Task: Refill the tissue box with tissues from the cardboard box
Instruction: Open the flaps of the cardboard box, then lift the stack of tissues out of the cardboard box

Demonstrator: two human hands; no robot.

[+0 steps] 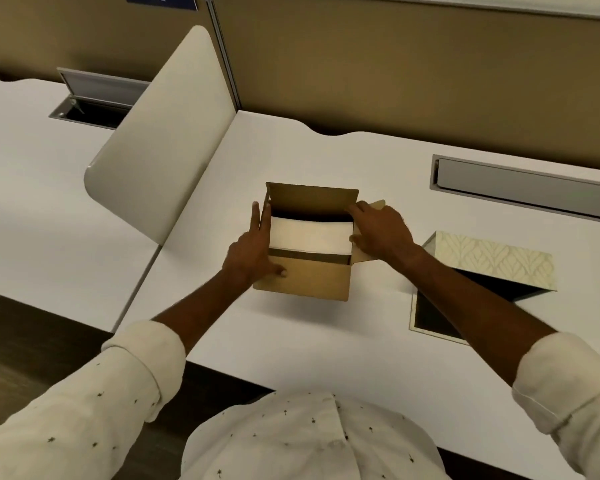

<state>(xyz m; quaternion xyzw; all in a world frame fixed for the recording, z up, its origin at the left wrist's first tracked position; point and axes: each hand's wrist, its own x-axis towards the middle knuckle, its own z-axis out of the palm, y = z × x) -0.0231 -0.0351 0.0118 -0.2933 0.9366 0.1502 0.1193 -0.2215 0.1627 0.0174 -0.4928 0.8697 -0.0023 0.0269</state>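
Left hand (248,254) clasps cardboard box (307,275) side, steadying it | right hand (381,230) spread flat, pressing right flap outward to bare tissues (309,237) | tissue box (482,271) lies open, near on table (326,341), ready for refill.

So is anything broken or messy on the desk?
Nothing looks broken or spilled. The cardboard box has its flaps open with the tissues stacked neatly inside, and the tissue box lies open beside it, looking dark and empty, which suits a refill.
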